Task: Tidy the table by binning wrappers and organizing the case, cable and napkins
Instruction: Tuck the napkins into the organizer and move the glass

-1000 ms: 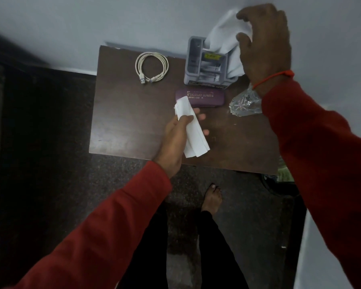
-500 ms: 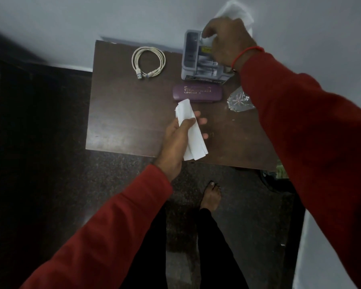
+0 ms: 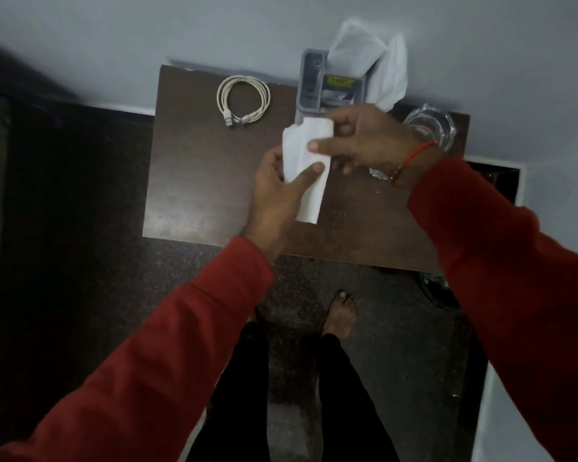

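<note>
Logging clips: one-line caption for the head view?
Both hands hold a folded napkin over the table, napkins in organizer, coiled cable alongside.

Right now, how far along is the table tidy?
Done: napkins stand in the grey holder; cable lies coiled. In hand: left hand and right hand both hold a folded napkin. Left: clear wrapper remains on the table.
</note>
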